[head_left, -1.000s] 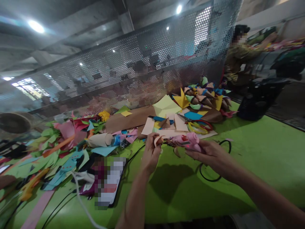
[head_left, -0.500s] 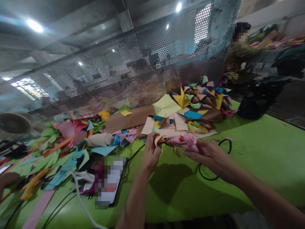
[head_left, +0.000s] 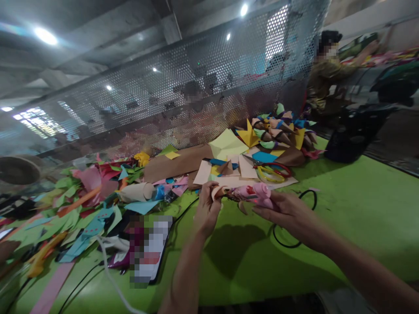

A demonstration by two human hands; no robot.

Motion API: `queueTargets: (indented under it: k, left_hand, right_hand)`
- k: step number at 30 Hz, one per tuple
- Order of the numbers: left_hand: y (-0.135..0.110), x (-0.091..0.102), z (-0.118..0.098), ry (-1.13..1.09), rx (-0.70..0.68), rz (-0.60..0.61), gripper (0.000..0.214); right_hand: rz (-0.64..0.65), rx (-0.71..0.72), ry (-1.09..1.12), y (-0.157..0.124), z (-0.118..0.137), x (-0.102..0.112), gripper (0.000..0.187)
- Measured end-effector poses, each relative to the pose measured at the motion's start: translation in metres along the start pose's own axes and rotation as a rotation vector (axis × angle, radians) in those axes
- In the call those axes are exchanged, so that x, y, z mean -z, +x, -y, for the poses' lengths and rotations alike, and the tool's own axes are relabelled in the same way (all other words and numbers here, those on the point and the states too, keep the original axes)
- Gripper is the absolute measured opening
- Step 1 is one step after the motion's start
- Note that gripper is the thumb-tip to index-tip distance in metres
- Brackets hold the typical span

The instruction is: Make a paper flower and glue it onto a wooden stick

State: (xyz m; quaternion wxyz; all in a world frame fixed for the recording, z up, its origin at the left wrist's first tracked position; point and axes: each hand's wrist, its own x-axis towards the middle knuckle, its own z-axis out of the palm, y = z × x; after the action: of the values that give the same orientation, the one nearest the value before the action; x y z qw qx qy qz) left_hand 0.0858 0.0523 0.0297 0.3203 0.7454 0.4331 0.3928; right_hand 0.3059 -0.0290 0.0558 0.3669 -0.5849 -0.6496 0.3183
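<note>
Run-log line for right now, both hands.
Left hand: holding curled peach piece | Right hand: holding pink tool, nose toward piece, contact unclear | Beyond: scissors

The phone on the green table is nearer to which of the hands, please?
Left: the left hand is to the right of the phone; the right hand is farther right, holding a pink tool.

Green table over here | phone lying face up | corded yellow tool to its left | pink strip near the tool | brown paper farther back
</note>
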Motion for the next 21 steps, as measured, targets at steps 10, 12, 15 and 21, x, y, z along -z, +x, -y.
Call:
queueTargets:
  k: [10,12,15,21]
  left_hand:
    - [0.001,-0.0003,0.0004,0.011,0.011,0.004,0.028]
    - [0.0008,-0.0002,0.0004,-0.005,0.012,0.002,0.028]
    - [0.0004,-0.0004,0.0008,-0.034,0.011,0.013,0.028]
    - [0.0008,0.0,0.0028,-0.085,0.011,0.014,0.027]
  right_hand:
    - [-0.007,0.021,0.05,-0.0002,0.0009,-0.0013,0.039]
    - [-0.018,0.023,0.059,-0.0004,0.0003,-0.0018,0.039]
    - [0.007,0.01,0.067,-0.0005,-0.0002,-0.0022,0.04]
    - [-0.055,-0.033,0.042,-0.0008,-0.0058,0.003,0.042]
